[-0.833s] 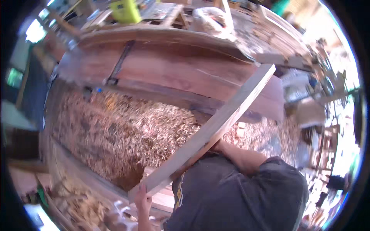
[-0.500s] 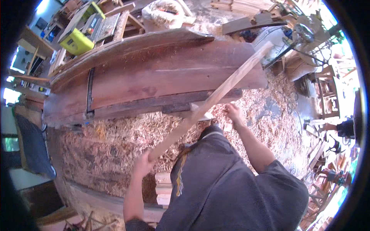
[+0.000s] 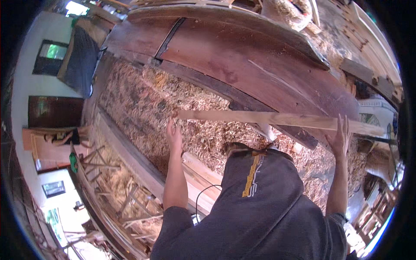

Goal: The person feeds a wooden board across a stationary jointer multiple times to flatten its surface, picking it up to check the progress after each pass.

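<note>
A long, narrow wooden plank (image 3: 260, 117) is held up level across my front, above the shavings and the lower edge of a big reddish-brown timber slab. At the plank's left end is my left hand (image 3: 174, 136), its fingers curled up against that end. Toward the other end my right hand (image 3: 340, 136) grips the plank from the near side, fingers laid across its face and thumb lower down. The dark slab (image 3: 242, 65) lies beyond the plank, with a dark strip (image 3: 170, 38) across its left part.
Wood shavings (image 3: 143, 104) cover the ground. Pale boards (image 3: 201, 171) and a black cable (image 3: 203, 187) lie near my left side. A long beam (image 3: 130, 141) runs along the left. A sack of shavings (image 3: 288, 13) stands at the back. Another person (image 3: 65, 138) is far left.
The plank has swung from a steep diagonal to nearly level. My right hand, apart from it before, is now on its right part. My view has turned toward the left.
</note>
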`<state>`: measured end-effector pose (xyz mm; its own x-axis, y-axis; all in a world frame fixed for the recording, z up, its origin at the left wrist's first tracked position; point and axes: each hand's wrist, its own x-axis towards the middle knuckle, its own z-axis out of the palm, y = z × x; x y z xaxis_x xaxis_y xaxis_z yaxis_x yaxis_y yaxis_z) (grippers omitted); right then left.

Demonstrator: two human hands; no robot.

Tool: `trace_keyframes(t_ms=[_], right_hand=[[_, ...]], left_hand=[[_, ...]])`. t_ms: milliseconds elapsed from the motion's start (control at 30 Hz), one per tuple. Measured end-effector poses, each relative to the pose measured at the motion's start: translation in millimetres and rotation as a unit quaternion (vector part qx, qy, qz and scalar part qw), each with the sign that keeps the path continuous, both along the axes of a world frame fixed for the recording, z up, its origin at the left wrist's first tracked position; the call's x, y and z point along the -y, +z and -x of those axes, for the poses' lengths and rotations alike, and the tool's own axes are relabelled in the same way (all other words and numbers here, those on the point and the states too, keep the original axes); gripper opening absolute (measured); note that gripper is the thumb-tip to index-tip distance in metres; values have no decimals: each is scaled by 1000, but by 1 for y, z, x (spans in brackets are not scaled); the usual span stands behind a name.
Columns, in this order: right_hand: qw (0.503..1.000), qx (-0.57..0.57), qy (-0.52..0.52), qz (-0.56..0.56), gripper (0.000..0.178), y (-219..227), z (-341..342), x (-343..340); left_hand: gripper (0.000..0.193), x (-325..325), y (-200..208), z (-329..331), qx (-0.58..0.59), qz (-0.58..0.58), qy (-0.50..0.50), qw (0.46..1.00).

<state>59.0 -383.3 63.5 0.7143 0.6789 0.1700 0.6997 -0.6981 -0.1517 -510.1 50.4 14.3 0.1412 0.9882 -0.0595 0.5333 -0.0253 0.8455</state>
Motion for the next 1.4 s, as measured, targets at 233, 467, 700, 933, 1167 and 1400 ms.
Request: trace_keyframes(t_ms=[233,467,700,933,1167,1400], right_hand=[[986,-68,142,59,65,-3,-40,-22],[998,45,47,-18,70,-35,-21,18],[990,-103,-69,75,102,-29,18,13],[963,-173,-187,91,106,-22,26,-45],[916,-238,-285,154,117,9,24,-49],[925,-249,-257,129,112,-7,7,-98]], left_hand=[[62,-11,0,-82,201,194,226,933],[52,-99,-11,-167,195,100,131,967],[43,-131,-61,-180,-269,-215,-73,936],[44,-296,-40,-366,12,-98,-177,979],[60,-466,-55,-468,-237,32,-149,959],[84,-431,-95,-494,-281,-188,-85,937]])
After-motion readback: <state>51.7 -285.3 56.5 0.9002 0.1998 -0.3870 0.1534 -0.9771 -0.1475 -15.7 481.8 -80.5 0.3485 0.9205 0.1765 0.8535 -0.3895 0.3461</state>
